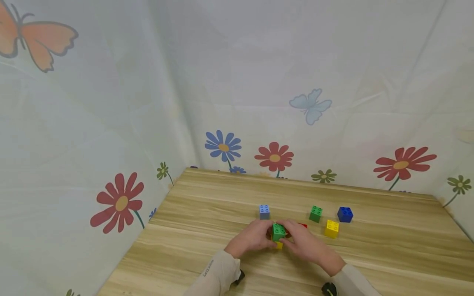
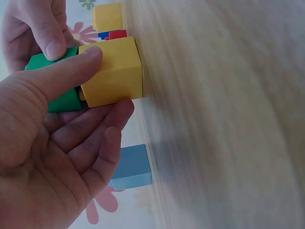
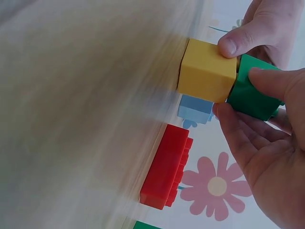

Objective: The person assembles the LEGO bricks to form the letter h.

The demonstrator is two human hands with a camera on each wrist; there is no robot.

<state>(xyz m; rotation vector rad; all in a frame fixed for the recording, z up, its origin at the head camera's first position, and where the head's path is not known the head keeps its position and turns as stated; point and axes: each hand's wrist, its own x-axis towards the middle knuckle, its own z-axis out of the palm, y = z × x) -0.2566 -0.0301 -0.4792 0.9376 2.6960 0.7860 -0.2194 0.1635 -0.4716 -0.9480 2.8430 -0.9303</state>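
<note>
Both hands meet around two stacked toy building blocks on the wooden table. The lower, yellow block stands on the tabletop, and my left hand grips it with the thumb on one face and the fingers on the opposite one. Above it sits a green block, pinched between the thumb and fingers of my right hand. The wrist views show a narrow gap between the two blocks, so they do not look fully pressed together. Fingers cover part of both blocks.
Behind the hands are a light blue block and a longer red block, partly hidden in the head view. Farther right stand another green block, a dark blue block and a second yellow block. A flowered curtain surrounds the table.
</note>
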